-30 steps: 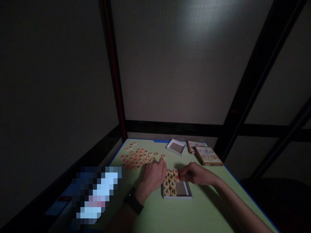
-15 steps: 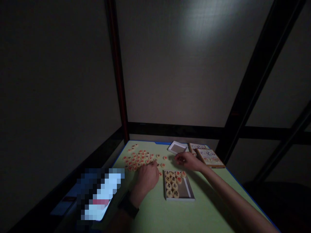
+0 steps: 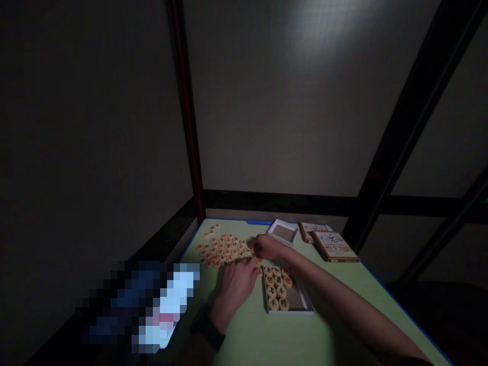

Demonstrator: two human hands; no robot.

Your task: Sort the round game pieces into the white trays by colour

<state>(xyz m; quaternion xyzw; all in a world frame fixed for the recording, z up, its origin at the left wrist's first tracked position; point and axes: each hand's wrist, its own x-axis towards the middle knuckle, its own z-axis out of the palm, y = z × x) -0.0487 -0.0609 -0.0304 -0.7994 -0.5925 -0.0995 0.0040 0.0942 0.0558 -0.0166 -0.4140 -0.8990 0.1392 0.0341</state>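
Many round cream game pieces (image 3: 223,248) with red and black marks lie scattered on the green table (image 3: 335,295). A shallow white box (image 3: 301,301) in front of me holds several of these pieces in rows. My left hand (image 3: 236,284) rests knuckles up just left of the box, its fingertips at the near edge of the scattered pieces and curled. My right hand (image 3: 269,246) reaches across above the box to the right end of the pile, fingers bent down onto the pieces. The dim light hides whether either hand holds one.
An empty white box lid (image 3: 282,232) and two flat printed boxes (image 3: 334,245) lie at the table's far right. A blurred bright object (image 3: 152,305) sits at the left edge. Dark frame posts (image 3: 186,112) and a wall stand behind the table.
My right hand has swung left from the far side of the box to the right end of the scattered pieces. My left hand stayed near the pile's near edge.
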